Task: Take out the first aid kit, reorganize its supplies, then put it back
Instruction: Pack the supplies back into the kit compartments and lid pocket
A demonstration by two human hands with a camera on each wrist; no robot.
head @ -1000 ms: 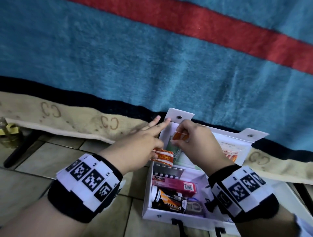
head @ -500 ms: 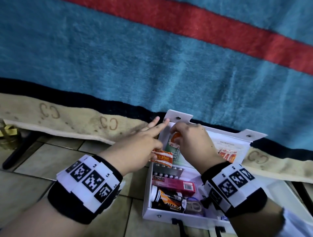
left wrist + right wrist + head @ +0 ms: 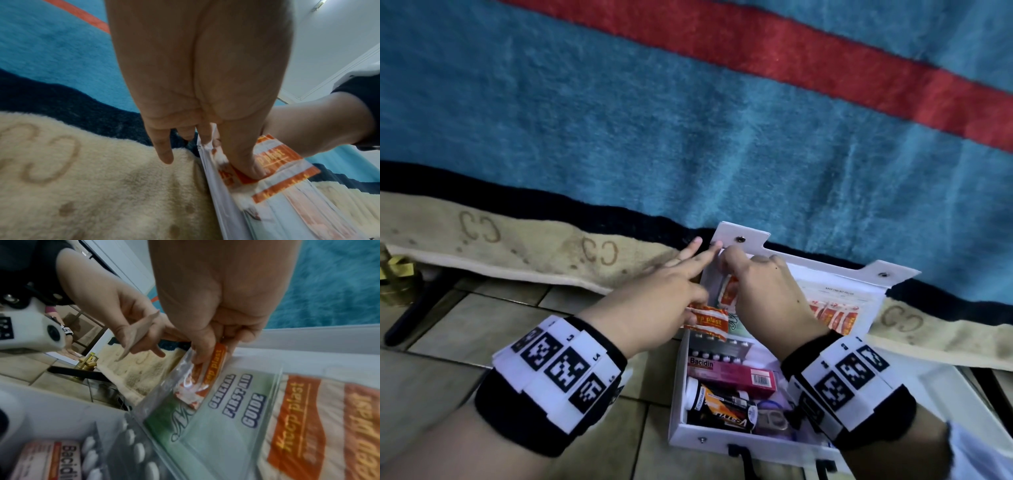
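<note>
The white first aid kit (image 3: 677, 394) lies open on the tiled floor, its lid (image 3: 739, 236) leaning back on a blanket. My left hand (image 3: 661, 298) pinches orange-and-white plaster strips (image 3: 709, 320) under its thumb (image 3: 244, 162), the other fingers straight along the lid's left edge. My right hand (image 3: 763, 294) pinches one plaster strip (image 3: 218, 360) and holds it inside the clear lid pocket (image 3: 160, 395), over a first aid guide (image 3: 236, 402). In the box lie a blister pack (image 3: 719, 354), a pink Bacidin box (image 3: 732, 371) and a dark bottle (image 3: 722, 407).
More plaster strips (image 3: 832, 315) sit in the lid's right pocket. A blue blanket (image 3: 688, 120) with a red stripe and a beige border hangs behind the kit. A brass object (image 3: 393, 281) and a dark bar (image 3: 410, 318) lie on the floor at far left.
My right hand has pushed its plaster strip down from the lid's top edge into the clear pocket. The left hand has barely moved.
</note>
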